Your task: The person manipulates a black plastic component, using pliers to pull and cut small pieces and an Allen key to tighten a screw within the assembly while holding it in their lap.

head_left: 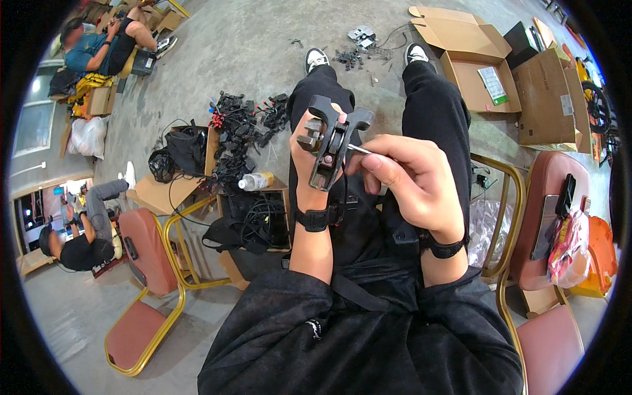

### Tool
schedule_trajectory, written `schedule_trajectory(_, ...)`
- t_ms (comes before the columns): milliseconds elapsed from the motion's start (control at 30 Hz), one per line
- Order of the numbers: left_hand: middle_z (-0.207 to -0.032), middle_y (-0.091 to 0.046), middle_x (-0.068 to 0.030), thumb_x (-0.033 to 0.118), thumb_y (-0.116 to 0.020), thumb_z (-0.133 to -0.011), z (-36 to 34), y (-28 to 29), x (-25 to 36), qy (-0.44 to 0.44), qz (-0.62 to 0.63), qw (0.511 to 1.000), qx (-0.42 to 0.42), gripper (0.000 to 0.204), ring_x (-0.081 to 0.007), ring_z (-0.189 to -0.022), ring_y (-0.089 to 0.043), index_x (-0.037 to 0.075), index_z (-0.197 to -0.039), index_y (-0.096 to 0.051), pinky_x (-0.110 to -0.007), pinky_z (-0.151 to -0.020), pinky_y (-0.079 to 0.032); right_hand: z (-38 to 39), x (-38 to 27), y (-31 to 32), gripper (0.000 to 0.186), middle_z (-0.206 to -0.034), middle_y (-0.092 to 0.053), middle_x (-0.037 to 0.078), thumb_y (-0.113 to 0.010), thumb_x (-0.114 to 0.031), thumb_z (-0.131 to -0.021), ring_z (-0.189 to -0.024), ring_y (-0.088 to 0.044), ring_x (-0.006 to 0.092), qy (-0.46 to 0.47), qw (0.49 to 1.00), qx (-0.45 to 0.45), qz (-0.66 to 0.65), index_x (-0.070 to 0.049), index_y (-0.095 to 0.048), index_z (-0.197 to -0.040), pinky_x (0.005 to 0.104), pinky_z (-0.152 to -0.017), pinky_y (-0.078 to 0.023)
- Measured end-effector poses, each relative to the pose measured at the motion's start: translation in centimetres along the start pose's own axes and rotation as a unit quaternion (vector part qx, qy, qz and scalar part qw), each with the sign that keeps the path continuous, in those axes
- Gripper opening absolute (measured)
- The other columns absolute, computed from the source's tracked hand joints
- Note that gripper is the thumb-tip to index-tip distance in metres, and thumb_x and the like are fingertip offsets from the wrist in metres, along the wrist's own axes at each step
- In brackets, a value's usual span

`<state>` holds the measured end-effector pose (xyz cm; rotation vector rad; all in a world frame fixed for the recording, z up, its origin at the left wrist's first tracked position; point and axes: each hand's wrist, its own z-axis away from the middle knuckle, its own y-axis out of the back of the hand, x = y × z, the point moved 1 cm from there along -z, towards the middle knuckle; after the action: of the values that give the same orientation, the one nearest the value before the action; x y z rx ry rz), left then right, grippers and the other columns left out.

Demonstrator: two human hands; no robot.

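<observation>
The left hand (303, 155) grips a black clamp (331, 155); the right hand (416, 179) pinches a rod (359, 150) at its right side. Beyond the right hand, a box (460, 78) holds a green-and-white sheet (492, 85), print unreadable.

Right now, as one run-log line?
left hand: holds black part | right hand: pinches thin metal rod | black parts pile: on floor

Black bracket (336, 146); silver rod (359, 149); dusty-pink chair (150, 258).

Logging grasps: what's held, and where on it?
Left grip: black pronged mechanism, from behind. Right grip: thin metal tool, by its hidden rear end.
</observation>
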<state>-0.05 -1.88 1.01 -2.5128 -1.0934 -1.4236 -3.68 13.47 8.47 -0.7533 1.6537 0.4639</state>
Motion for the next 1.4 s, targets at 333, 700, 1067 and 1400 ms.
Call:
schedule_trajectory(333,-0.087,-0.063,-0.009,0.002,-0.059,-0.077,0.8,-0.1,-1.4,0.033,0.004,0.999,0.007,0.014,-0.0213,-0.076,-0.061,0.001,-0.091,-0.058,-0.03,-0.068,-0.048,-0.6,-0.9,-1.3,0.034,-0.048,-0.039,0.002,-0.041,-0.022,-0.097,-0.034,-0.045,0.0135,-0.266,0.856,-0.026,-0.444,0.006,-0.057,-0.086,0.0252,-0.034,-0.037)
schedule_trajectory(700,-0.089,-0.062,-0.0088,0.008,-0.057,-0.083,0.4,0.0,-0.7,0.036,-0.031,0.999,-0.019,0.012,-0.0229,-0.077,-0.06,0.0,-0.092,-0.057,-0.032,-0.07,-0.047,-0.4,-2.1,-0.1,0.033,-0.049,-0.042,0.002,-0.043,-0.021,-0.097,-0.034,-0.045,0.0115,-0.272,0.914,-0.017,-0.301,0.008,-0.058,-0.089,0.0208,-0.034,-0.036)
schedule_trajectory(1067,-0.082,-0.057,-0.0075,0.006,-0.054,-0.09,0.9,-0.3,-2.6,0.039,0.046,0.998,0.025,0.007,-0.0152,-0.077,-0.053,0.002,-0.085,-0.053,-0.03,-0.072,-0.046,-0.9,-0.2,-0.5,0.022,-0.069,-0.051,0.005,-0.068,-0.009,-0.074,-0.063,-0.049,0.0227,0.22,0.924,0.035,0.312,-0.004,-0.064,-0.094,0.0327,-0.065,-0.038)
schedule_trajectory(1400,-0.096,-0.061,-0.0107,0.009,-0.056,-0.079,1.1,0.3,-1.9,0.04,0.024,0.999,-0.024,0.018,-0.0222,-0.088,-0.06,0.0,-0.094,-0.058,-0.031,-0.077,-0.046,-0.9,-0.2,0.3,0.031,-0.072,-0.05,-0.001,-0.066,-0.008,-0.058,-0.069,-0.052,0.0184,0.302,0.853,0.059,0.423,-0.009,-0.065,-0.09,0.0313,-0.071,-0.041)
